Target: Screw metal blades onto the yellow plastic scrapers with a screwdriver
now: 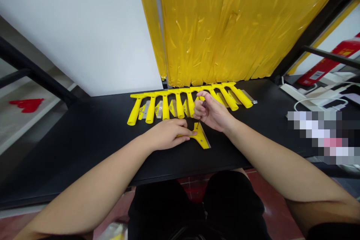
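Observation:
A yellow scraper (201,139) with a metal blade edge lies flat on the black table. My left hand (168,134) is closed around its handle and presses it down, hiding most of the handle. Above the blade head, my right hand (213,111) grips a screwdriver (204,103) by its dark handle. The thin shaft points down to a screw spot on the scraper, though I cannot tell whether the tip sits in the screw. Behind both hands, several yellow scraper handles (151,109) stand in a row, with yellow blade plates and metal blades (159,109) between them.
The black tabletop (92,135) runs up to a white panel (92,26) and a yellow plastic-wrapped stack (225,26). White power strips and cables (302,97) lie at the right, near a red package (332,60). Black frame bars (36,71) rise at both sides.

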`<state>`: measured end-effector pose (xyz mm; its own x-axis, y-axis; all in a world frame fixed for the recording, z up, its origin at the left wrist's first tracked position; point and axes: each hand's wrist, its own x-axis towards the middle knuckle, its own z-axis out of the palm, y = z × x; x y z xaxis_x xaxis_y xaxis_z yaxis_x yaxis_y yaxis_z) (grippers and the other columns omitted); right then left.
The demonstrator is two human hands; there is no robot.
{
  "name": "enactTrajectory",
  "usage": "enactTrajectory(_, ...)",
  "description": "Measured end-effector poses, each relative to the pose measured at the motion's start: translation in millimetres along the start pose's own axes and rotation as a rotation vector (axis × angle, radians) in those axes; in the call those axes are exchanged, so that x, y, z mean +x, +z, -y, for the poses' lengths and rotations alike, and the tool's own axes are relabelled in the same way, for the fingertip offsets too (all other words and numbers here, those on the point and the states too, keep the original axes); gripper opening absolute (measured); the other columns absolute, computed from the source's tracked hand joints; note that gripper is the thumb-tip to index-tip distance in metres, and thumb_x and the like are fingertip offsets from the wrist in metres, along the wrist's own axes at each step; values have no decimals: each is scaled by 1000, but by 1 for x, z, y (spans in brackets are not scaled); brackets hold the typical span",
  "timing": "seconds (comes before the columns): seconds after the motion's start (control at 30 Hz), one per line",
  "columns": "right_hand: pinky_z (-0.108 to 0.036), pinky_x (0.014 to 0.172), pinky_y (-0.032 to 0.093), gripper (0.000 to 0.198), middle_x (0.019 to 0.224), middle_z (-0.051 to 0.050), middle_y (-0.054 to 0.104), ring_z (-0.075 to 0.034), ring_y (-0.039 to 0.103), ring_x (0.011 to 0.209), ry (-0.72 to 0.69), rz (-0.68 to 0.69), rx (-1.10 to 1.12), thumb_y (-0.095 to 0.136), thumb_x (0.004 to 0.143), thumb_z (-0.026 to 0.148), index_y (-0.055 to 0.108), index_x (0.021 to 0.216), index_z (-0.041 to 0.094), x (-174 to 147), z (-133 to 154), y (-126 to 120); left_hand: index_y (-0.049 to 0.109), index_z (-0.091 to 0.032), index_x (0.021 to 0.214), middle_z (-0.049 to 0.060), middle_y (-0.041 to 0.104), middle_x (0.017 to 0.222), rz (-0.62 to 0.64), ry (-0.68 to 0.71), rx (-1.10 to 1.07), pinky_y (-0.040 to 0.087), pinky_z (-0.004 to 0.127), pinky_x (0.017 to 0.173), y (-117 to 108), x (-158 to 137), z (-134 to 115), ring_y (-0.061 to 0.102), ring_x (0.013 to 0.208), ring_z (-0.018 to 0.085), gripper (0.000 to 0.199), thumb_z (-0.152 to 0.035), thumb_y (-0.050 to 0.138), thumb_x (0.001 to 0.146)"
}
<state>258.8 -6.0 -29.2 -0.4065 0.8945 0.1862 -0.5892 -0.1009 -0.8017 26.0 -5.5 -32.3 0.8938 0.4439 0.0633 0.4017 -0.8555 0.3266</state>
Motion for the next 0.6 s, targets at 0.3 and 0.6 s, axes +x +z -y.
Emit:
enactTrajectory(0.3,-33,73,55,34,73,4,51,-12,47,65,-29,45,-47,71,100,47,59,80,21,-1,4,-4,70,-36,141,3,67,105,17,-11,-3,53,28,82,-2,0,-1,66,93,17,35,-33,60,108)
enactTrajectory(0.6,-29,72,48,30,84,2,56,-13,51,75,-73,10,-58,83,91,36,56,87,23,-2,2,3,73,-34,138,3,68,105,7,-9,-14,53,28,82,-2,-1,-2,66,94,17,34,-32,61,107)
